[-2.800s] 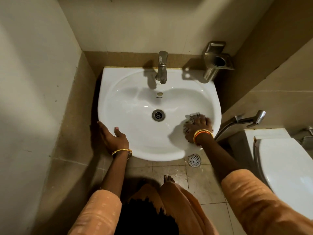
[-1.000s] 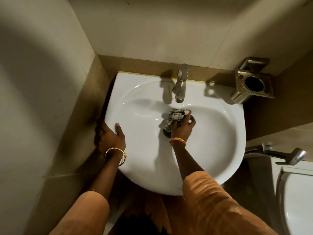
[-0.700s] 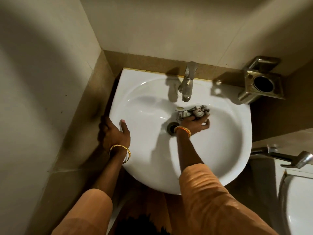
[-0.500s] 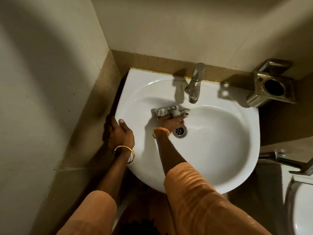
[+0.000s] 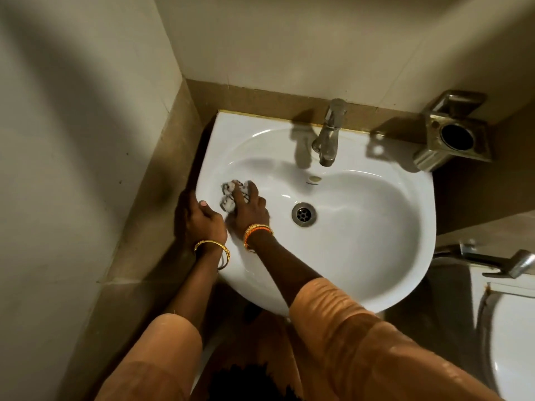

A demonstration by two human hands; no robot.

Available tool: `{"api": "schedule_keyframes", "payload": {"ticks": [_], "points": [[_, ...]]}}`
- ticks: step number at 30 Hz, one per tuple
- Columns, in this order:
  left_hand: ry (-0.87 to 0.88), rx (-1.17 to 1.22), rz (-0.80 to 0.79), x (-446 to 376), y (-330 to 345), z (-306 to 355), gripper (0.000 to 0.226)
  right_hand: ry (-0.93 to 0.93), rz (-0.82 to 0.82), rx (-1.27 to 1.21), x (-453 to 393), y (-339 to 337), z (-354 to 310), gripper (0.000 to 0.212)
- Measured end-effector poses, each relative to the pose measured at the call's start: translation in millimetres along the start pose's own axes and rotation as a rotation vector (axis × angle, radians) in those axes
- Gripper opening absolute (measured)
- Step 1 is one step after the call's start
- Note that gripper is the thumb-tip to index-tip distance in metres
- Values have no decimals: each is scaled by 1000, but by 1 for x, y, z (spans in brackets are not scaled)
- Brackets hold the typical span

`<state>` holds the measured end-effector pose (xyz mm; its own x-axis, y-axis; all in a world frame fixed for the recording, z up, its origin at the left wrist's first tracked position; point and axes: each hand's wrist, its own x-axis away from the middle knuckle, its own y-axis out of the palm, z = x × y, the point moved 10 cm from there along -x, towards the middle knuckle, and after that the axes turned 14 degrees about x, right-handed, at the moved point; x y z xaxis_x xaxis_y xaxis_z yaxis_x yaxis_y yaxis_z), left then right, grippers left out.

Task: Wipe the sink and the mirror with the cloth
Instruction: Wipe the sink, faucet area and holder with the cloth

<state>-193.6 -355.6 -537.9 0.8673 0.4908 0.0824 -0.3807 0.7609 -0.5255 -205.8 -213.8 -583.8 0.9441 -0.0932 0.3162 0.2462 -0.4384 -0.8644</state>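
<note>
A white wall-mounted sink point(image 5: 376, 256) fills the middle of the view, with a metal drain point(image 5: 303, 214) at its centre. My right hand point(image 5: 249, 211) presses a crumpled checked cloth point(image 5: 230, 195) against the left inner wall of the basin. My left hand point(image 5: 199, 218) grips the sink's left rim, thumb on top, right beside the right hand. A chrome tap point(image 5: 328, 140) stands at the back rim. No mirror is in view.
A steel wall holder point(image 5: 454, 134) sticks out at the back right. A metal spray handle point(image 5: 503, 263) and a white toilet point(image 5: 509, 342) are at the right edge. Tiled walls close in on the left and behind.
My right hand has swept the cloth from under the tap leftward across the basin to its left wall. The left hand kept its hold on the rim. The view shifted left.
</note>
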Motion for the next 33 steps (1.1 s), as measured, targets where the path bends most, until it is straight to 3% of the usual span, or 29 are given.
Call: {"api": "schedule_keyframes", "payload": {"ticks": [5, 8, 14, 21, 23, 25, 28, 33], "points": [[24, -32, 7, -2, 2, -6, 51, 91, -33, 418, 9, -1, 111, 56], [34, -45, 11, -2, 2, -6, 52, 46, -72, 706, 14, -18, 158, 55], [47, -70, -7, -4, 3, -7, 47, 272, -105, 841, 34, -46, 201, 60], [42, -43, -13, -3, 3, -7, 45, 574, -114, 721, 90, -47, 209, 74], [40, -36, -4, -3, 2, -6, 44, 618, -108, 547, 83, -35, 186, 58], [26, -21, -4, -3, 1, -6, 44, 570, -104, 304, 62, -15, 145, 40], [14, 6, 0, -2, -1, -5, 44, 369, -165, 42, 37, 12, 64, 42], [34, 0, 8, -1, -3, -2, 44, 128, -255, -13, 59, 21, 16, 53]]}}
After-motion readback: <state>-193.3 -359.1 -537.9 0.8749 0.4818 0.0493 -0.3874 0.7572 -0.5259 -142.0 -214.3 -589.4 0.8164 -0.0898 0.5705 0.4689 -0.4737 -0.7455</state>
